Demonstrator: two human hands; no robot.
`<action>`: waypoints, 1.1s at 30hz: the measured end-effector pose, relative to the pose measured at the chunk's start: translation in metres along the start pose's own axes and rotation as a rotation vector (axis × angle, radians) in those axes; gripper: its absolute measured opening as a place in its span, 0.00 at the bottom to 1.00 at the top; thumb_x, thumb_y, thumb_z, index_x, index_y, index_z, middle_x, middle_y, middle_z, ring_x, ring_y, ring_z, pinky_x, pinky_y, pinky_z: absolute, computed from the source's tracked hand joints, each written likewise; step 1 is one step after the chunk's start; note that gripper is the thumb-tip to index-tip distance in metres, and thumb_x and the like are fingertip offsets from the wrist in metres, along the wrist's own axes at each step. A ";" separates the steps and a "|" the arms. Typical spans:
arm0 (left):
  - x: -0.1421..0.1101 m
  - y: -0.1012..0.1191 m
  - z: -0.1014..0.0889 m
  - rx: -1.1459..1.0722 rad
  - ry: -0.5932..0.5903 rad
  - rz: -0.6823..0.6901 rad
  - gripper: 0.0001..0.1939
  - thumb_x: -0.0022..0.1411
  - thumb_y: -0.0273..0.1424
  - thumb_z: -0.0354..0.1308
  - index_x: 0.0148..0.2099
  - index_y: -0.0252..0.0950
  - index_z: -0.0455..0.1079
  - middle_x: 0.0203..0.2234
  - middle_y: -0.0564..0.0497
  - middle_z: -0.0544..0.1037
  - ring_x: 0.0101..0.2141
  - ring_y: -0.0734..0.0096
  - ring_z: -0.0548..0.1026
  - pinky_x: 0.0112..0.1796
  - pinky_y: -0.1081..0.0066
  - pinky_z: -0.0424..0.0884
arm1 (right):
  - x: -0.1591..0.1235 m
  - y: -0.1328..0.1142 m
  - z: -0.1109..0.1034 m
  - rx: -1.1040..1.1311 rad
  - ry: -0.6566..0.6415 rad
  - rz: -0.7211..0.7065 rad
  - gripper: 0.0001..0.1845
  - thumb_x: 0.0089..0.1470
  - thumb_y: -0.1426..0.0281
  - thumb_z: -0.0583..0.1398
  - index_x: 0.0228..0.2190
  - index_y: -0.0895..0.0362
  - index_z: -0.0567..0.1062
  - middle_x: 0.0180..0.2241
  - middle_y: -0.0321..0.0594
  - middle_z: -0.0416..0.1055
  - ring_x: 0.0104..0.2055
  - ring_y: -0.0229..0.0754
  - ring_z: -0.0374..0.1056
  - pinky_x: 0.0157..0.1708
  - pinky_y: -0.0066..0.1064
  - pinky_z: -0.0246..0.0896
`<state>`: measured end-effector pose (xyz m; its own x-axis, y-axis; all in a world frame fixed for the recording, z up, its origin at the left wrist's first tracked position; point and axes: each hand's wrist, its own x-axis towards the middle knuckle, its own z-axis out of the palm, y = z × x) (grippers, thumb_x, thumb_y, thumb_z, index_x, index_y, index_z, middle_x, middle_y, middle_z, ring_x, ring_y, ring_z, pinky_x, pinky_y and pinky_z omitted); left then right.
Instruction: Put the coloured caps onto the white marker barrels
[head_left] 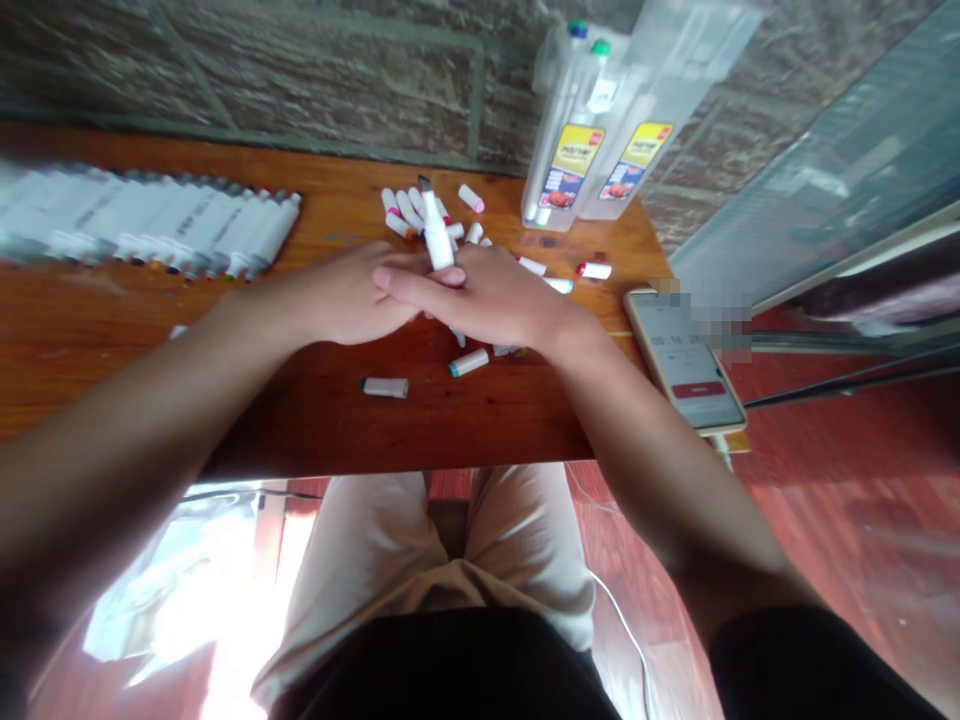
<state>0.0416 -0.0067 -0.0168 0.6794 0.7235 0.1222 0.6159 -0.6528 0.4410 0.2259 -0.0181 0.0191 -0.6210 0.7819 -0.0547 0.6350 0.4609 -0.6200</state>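
Observation:
An uncapped white marker [438,235] stands up between my hands above the wooden table, its dark chisel tip pointing toward the wall. My left hand [364,295] closes around its lower part from the left. From the other side, my right hand [499,295] is closed on the same marker, and the thumbs cross in front of it. Its lower end is mostly hidden by the fingers. Loose white caps with coloured ends lie around the hands, among them a teal-ended cap [469,363], a dark-ended cap [385,387] and a pink-ended cap [471,198].
A long row of capped markers [172,222] lies on the left of the table [300,420]. Two clear plastic cases [574,160] stand by the brick wall [337,80], one with a few markers inside. A phone [686,360] rests at the right edge.

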 end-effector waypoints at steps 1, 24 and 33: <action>0.000 -0.001 0.000 0.004 -0.007 -0.011 0.26 0.77 0.42 0.39 0.48 0.31 0.74 0.51 0.45 0.81 0.52 0.66 0.76 0.58 0.63 0.68 | 0.001 0.001 0.000 -0.009 0.007 -0.002 0.37 0.61 0.38 0.49 0.34 0.58 0.78 0.30 0.41 0.73 0.40 0.42 0.70 0.39 0.30 0.56; -0.001 0.002 -0.004 -0.001 -0.034 -0.027 0.24 0.78 0.39 0.41 0.51 0.31 0.74 0.53 0.45 0.80 0.45 0.70 0.78 0.52 0.68 0.71 | 0.002 0.005 0.004 -0.014 0.049 -0.065 0.38 0.62 0.38 0.48 0.31 0.58 0.77 0.29 0.39 0.72 0.36 0.39 0.68 0.37 0.29 0.55; 0.000 0.003 -0.003 -0.006 -0.005 0.010 0.26 0.78 0.41 0.40 0.48 0.29 0.75 0.50 0.44 0.81 0.50 0.66 0.78 0.55 0.65 0.70 | -0.002 0.000 0.001 0.034 0.022 -0.011 0.33 0.62 0.41 0.52 0.33 0.58 0.76 0.31 0.39 0.74 0.43 0.42 0.71 0.40 0.28 0.56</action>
<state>0.0421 -0.0085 -0.0130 0.6873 0.7161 0.1221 0.6068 -0.6584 0.4453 0.2270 -0.0199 0.0183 -0.6173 0.7862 -0.0303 0.6117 0.4554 -0.6469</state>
